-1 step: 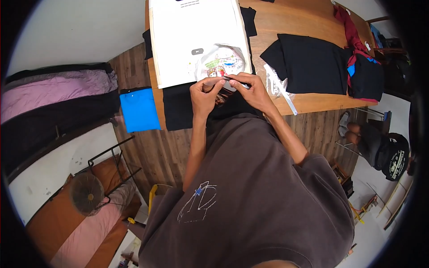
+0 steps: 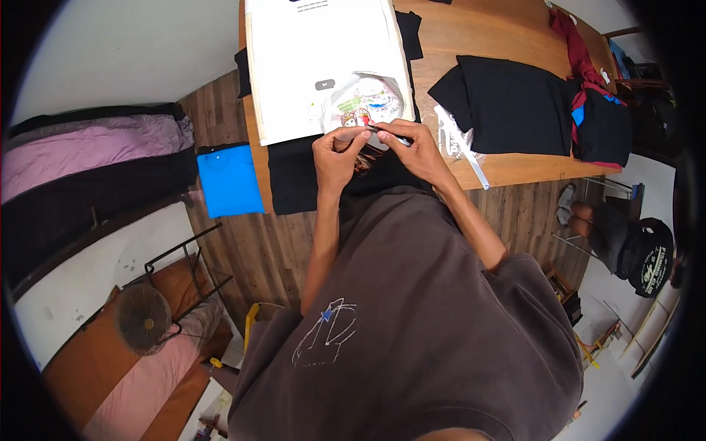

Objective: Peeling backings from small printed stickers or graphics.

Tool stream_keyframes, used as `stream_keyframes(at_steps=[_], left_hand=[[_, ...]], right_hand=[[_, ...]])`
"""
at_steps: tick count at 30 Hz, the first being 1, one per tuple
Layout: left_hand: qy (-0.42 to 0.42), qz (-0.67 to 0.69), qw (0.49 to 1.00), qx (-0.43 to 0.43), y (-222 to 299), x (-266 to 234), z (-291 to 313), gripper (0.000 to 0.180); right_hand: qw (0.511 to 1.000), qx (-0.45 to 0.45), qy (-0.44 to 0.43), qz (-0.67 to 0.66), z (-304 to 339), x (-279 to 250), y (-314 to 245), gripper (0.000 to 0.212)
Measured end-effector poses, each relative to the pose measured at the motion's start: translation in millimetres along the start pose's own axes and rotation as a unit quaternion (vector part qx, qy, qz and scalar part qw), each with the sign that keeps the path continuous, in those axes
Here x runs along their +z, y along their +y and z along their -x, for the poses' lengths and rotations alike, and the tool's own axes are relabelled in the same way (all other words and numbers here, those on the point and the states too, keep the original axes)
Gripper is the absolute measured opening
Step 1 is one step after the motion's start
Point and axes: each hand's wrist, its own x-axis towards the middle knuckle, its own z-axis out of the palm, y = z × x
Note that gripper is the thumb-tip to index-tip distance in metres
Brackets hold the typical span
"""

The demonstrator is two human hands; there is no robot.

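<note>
Both my hands meet at the near edge of a bright white board. My left hand (image 2: 338, 156) is closed, its thumb and fingertips pinching the edge of a clear printed sheet (image 2: 379, 92) with small coloured pictures. My right hand (image 2: 419, 156) is closed round a slim dark tool (image 2: 397, 137), its tip against the sheet beside my left fingertips. The tool's exact kind cannot be made out. Part of the sheet, with a brownish print, hangs below my fingers. The white board (image 2: 283, 66) lies over black cloth (image 2: 294, 184) on the wooden table (image 2: 441, 37).
A folded black garment (image 2: 515, 106) lies right on the table, beside a crumpled clear plastic wrapper (image 2: 456, 140) and a dark red cloth (image 2: 570, 40). A folded blue shirt (image 2: 229, 180) is at the table's left. A fan (image 2: 143, 320) stands lower left. Another person (image 2: 625, 246) sits at right.
</note>
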Motion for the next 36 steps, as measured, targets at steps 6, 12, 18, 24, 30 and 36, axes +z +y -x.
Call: stream_keyframes(at_steps=[6,12,18,24,30,36], left_hand=[[0.005,-0.012,1.0,-0.003,-0.6,-1.3,-0.2,0.014],[-0.001,-0.017,1.0,-0.006,1.2,-0.1,0.7,0.014],[0.003,-0.006,1.0,-0.024,2.7,-2.3,0.3,0.013],[-0.003,-0.004,1.0,-0.02,3.2,-4.1,0.6,0.013],[-0.01,-0.011,1.0,-0.013,1.2,-5.1,0.2,0.014],[-0.001,-0.022,1.0,-0.007,-1.5,-4.5,1.5,0.014]], right_hand=[[1.0,-0.008,0.013,-0.005,-0.6,3.3,-0.3,0.023],[1.0,-0.002,0.017,-0.001,-0.4,4.5,2.0,0.023],[1.0,0.02,0.01,-0.014,0.1,-0.9,4.4,0.025],[0.999,0.018,-0.027,0.004,-1.4,-5.2,3.0,0.028],[1.0,0.015,-0.025,-0.003,-1.0,-2.0,2.4,0.026],[1.0,0.01,-0.016,-0.002,-1.1,-0.3,1.7,0.026]])
